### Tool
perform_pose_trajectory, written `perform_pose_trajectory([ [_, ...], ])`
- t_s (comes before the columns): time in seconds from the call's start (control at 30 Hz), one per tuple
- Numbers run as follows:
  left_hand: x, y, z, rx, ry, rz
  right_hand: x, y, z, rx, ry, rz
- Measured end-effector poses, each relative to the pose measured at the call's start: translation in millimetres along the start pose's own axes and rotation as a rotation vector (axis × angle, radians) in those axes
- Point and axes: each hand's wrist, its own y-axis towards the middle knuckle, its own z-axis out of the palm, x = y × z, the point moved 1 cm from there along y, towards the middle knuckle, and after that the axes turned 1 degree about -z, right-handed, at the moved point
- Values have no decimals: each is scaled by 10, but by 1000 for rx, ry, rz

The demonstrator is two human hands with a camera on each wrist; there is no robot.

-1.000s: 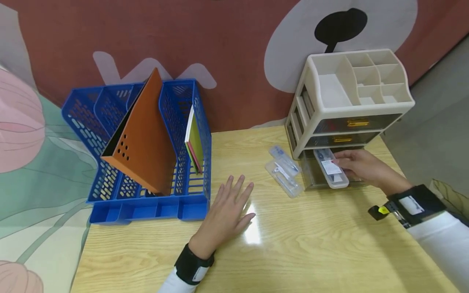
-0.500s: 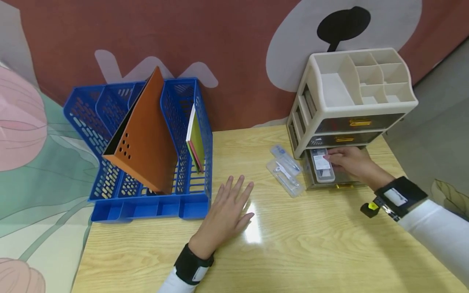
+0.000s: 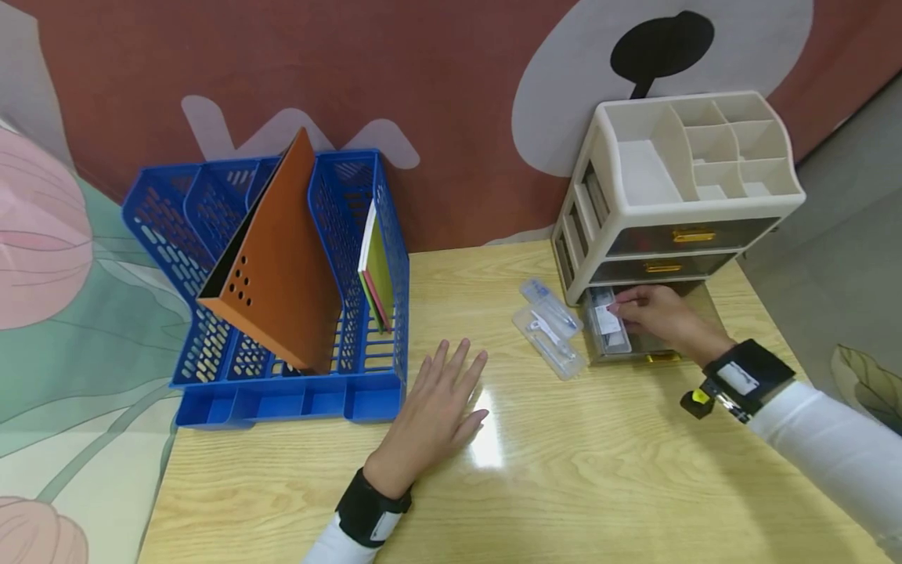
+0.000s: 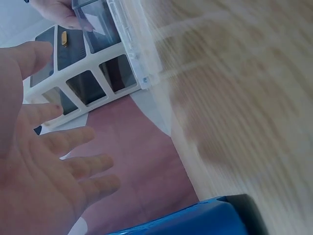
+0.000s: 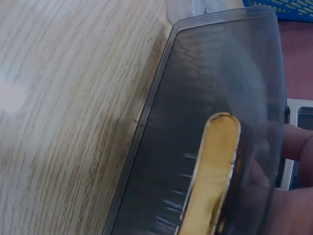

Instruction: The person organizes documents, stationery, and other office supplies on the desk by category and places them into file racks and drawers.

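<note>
My right hand pinches a clear plastic case with a white label and holds it inside the pulled-out bottom drawer of a beige desk organizer. In the right wrist view, the drawer's smoky front and gold handle fill the frame, with my fingers behind them. My left hand lies flat on the wooden table with its fingers spread and holds nothing. It shows as an open palm in the left wrist view.
Two more clear cases lie on the table just left of the organizer. A blue file rack holding an orange folder and coloured sheets stands at the back left. The organizer's two upper drawers are closed.
My right hand has carried the clear case back and leftward, from sticking out over the drawer front to lying inside the drawer. The left hand has not moved.
</note>
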Motion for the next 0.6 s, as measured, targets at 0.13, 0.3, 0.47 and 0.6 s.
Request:
perform_pose_trajectory([
  [0.13,16,-8,13,2,2,-8,-14,48,38,-6,5,-16],
  [0.3,40,-12,56,7,-3,-26,-35,78,54,-4,-26,-18],
  [0.47,60,-21,87,19,-19,-53,-31,68,59,12,-72,-27],
  [0.6,70,-19,93,30,-24,-77,-9,34,63,-7,-147,-39],
])
